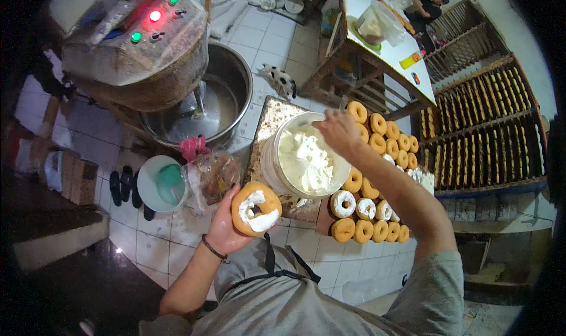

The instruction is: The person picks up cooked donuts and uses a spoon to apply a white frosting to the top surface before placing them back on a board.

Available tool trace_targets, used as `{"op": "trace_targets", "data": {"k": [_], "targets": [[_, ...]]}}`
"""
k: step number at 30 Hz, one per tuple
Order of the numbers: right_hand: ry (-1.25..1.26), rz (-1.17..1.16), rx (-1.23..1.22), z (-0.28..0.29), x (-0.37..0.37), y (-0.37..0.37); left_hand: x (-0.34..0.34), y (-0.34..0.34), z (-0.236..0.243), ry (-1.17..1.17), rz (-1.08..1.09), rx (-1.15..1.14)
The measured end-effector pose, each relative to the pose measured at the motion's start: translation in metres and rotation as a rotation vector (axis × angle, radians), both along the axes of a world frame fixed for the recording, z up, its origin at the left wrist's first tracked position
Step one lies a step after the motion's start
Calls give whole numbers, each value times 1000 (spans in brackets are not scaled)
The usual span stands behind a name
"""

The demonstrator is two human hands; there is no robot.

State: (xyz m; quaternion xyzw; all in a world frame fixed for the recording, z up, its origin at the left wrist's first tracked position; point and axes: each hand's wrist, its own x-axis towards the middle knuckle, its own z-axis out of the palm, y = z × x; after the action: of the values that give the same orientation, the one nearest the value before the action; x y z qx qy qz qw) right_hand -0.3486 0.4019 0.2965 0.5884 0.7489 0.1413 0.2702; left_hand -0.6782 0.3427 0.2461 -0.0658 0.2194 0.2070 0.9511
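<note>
My left hand [223, 228] holds a ring doughnut [269, 202] from below and the side, its top partly smeared with white cream. To its right, a white bucket [269, 159] contains fluffy white cream [311, 158]. My right hand [341, 130] is at the bucket's far right rim, fingers closed; what they grip is too hidden to make out. Beyond the bucket, rows of plain doughnuts [377, 123] lie on a tray, and several cream-topped doughnuts [343, 204] lie nearer me, beside plain ones.
A large mixer [135, 58] with a steel bowl [244, 100] stands at the far left. Below it are a pale bucket [154, 185] and a plastic bag [218, 174]. A spotted cat [280, 79] is on the tiles. A white table [383, 58], a person [429, 11] and loaded racks [480, 147] are at right.
</note>
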Motion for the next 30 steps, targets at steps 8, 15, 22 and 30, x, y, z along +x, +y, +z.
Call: {"op": "trace_targets", "data": {"k": [8,15,22,30], "targets": [[255,-475,-188,29,-1,-120,5,69,-17,-53,64,-33],[1377,-1212,-177,57,-3,-152,29,95,-9,-65,20,15],[847,-885,-102,76,-30,-138,42,95,3,-66,-5,67],[1426,-974,-350,55,-1,-126,36,66,15,21,70,144]]}}
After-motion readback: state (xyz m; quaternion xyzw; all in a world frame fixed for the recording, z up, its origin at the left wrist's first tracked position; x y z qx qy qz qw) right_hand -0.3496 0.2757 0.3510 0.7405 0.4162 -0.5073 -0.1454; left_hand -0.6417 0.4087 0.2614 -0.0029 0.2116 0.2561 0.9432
